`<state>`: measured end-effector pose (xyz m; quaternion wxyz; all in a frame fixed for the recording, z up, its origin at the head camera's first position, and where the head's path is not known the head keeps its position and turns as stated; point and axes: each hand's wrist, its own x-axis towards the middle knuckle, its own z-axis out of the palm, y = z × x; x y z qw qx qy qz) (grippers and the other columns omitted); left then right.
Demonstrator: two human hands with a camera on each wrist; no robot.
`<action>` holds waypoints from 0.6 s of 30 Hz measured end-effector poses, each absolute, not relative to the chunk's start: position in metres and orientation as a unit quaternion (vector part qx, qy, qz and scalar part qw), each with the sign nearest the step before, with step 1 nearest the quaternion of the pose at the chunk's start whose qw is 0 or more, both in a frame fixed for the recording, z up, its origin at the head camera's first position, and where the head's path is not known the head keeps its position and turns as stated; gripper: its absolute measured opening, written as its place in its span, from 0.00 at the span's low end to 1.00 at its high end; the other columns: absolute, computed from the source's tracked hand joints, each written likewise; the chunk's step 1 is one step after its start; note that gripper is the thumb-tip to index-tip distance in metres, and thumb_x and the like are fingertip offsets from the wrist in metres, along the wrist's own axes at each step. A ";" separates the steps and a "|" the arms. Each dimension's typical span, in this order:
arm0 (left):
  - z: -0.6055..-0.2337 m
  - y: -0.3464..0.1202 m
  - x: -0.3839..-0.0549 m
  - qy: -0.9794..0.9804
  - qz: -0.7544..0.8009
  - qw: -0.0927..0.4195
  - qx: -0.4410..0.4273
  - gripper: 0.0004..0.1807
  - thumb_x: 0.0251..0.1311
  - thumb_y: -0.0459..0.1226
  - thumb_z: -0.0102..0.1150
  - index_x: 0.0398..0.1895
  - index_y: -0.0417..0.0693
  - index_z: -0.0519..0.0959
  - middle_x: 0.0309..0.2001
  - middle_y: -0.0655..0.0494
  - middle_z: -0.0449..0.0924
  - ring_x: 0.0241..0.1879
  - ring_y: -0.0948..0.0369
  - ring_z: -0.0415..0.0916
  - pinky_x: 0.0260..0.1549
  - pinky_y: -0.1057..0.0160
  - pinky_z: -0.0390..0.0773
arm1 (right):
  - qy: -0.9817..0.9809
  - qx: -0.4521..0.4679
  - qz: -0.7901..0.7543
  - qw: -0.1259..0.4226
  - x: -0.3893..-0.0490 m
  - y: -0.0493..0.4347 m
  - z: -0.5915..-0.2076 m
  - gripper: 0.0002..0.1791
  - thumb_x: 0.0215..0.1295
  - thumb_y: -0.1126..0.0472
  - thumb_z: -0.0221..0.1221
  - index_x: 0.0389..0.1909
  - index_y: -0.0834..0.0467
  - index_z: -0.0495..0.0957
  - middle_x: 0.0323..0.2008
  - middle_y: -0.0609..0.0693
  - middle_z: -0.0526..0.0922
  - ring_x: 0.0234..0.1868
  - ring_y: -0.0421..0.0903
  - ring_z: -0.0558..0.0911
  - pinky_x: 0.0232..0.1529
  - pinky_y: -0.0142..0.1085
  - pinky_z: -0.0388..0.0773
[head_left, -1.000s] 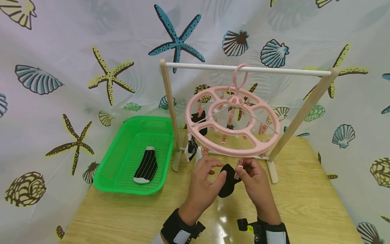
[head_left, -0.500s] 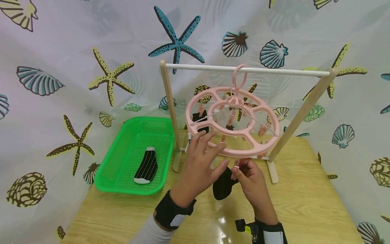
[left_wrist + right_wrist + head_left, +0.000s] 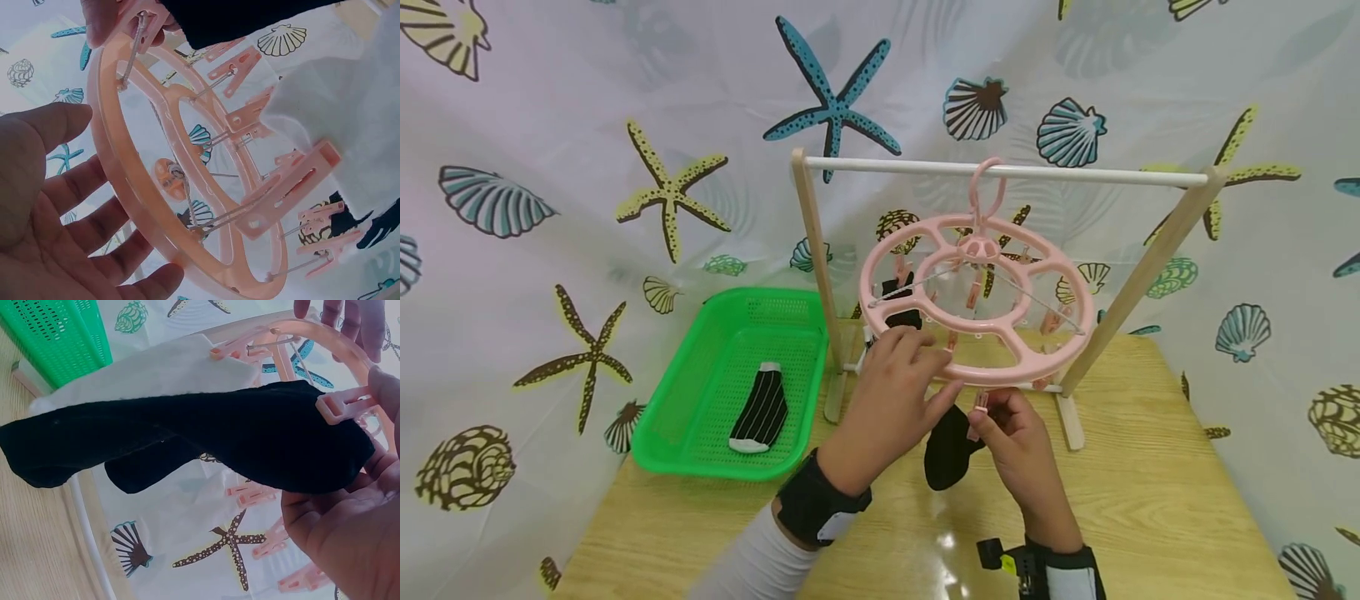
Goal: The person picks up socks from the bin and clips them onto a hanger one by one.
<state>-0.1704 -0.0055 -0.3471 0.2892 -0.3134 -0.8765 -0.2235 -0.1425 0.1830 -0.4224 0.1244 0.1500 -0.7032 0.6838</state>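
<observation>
My right hand (image 3: 1021,450) pinches a pink clothespin (image 3: 981,403) at the front of a round pink drying hanger (image 3: 1047,363). That clothespin bites the edge of a black sock (image 3: 947,450), which dangles below; in the right wrist view the fingers sit under the sock (image 3: 269,437) and the thumb is on the clothespin (image 3: 342,406). At the ring's front left is my left hand (image 3: 891,408), its fingers loosely spread over the rim. The left wrist view shows them spread alongside the ring (image 3: 119,169). A white sock (image 3: 337,106) hangs from another clothespin (image 3: 290,187) close by.
A green basket (image 3: 651,446) at the left holds a black sock with white stripes (image 3: 760,408). The hanger hooks over a white bar (image 3: 887,167) between wooden posts (image 3: 1138,287). Another dark sock (image 3: 904,318) hangs at the hanger's left. A shell-patterned curtain (image 3: 587,75) stands behind.
My left hand has let go of the black sock and moved up and left to the hanger's rim. My right hand stays nearly in place with the clothespin, shifting slightly left.
</observation>
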 end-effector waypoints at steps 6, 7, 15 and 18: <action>-0.344 -0.009 -0.173 -0.872 -0.227 0.279 -0.332 0.15 0.59 0.46 0.70 0.44 0.46 0.85 0.43 0.53 0.81 0.48 0.53 0.74 0.53 0.54 0.72 | -0.711 0.161 0.672 0.131 -0.144 0.183 -0.421 0.07 0.67 0.77 0.56 0.43 0.69 0.71 0.32 0.53 0.74 0.29 0.45 0.76 0.31 0.34 0.77; -0.345 -0.009 -0.173 -0.871 -0.230 0.280 -0.332 0.15 0.59 0.46 0.70 0.43 0.46 0.85 0.43 0.53 0.81 0.48 0.53 0.74 0.53 0.54 0.72 | -0.713 0.157 0.670 0.131 -0.144 0.183 -0.421 0.07 0.67 0.77 0.57 0.43 0.69 0.71 0.32 0.53 0.74 0.29 0.45 0.76 0.31 0.34 0.77; -0.349 -0.014 -0.179 -0.859 -0.252 0.298 -0.331 0.13 0.60 0.46 0.70 0.40 0.47 0.84 0.42 0.53 0.81 0.47 0.53 0.75 0.51 0.56 0.74 | -0.732 0.144 0.655 0.124 -0.144 0.183 -0.418 0.08 0.67 0.74 0.59 0.45 0.69 0.74 0.35 0.56 0.76 0.34 0.45 0.78 0.34 0.34 0.78; -0.350 -0.016 -0.181 -0.859 -0.250 0.299 -0.333 0.13 0.59 0.46 0.70 0.40 0.47 0.85 0.42 0.53 0.81 0.46 0.53 0.76 0.50 0.56 0.74 | -0.737 0.138 0.650 0.123 -0.143 0.184 -0.418 0.11 0.66 0.75 0.59 0.48 0.69 0.75 0.40 0.57 0.77 0.39 0.41 0.78 0.38 0.32 0.77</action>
